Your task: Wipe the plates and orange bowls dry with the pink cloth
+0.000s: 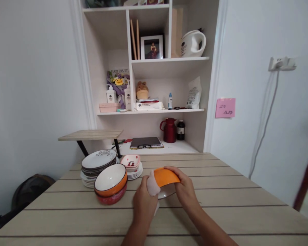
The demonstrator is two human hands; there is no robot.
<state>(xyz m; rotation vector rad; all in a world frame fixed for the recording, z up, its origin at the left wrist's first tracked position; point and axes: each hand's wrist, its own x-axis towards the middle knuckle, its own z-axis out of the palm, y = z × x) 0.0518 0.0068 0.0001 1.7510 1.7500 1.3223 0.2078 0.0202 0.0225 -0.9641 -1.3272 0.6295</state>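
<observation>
An orange bowl (166, 176) with a white inside is tilted on its side above the wooden table. My right hand (185, 189) grips the bowl's right rim, fingers over its outer wall. On the other side, my left hand (145, 201) is closed around a pale cloth (153, 183) and presses it to the bowl's left edge. Left of my hands, another orange bowl (111, 179) rests tilted in a red bowl (113, 198). Behind them stand a stack of plates (99, 160) and small square dishes (130, 161) on white plates (136, 173).
The table (220, 201) has dark grooves. A small raised wooden stand (91, 135) is at its back left. Behind is a white shelf unit (154, 112) with a red jug (169, 131), a dark bottle (180, 130) and a laptop (145, 141). A cable (268, 119) hangs on the right wall.
</observation>
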